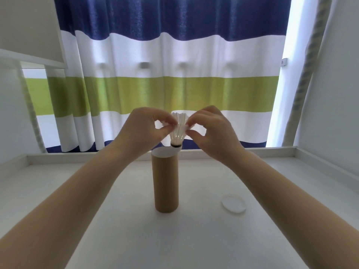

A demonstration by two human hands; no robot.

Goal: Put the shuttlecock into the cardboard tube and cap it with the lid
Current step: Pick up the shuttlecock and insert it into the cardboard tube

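A brown cardboard tube [166, 183] stands upright in the middle of the white table, its top open. Just above its far rim hangs a white feather shuttlecock [178, 131], dark base pointing down and close to the opening. My left hand [143, 129] pinches the feathers from the left and my right hand [211, 131] pinches them from the right. The round white lid [233, 205] lies flat on the table to the right of the tube, apart from it.
The white table [194, 239] has a raised rim along its back and sides. A striped blue, white and green curtain [174, 74] hangs behind it. A white shelf edge [33, 57] juts in at the upper left.
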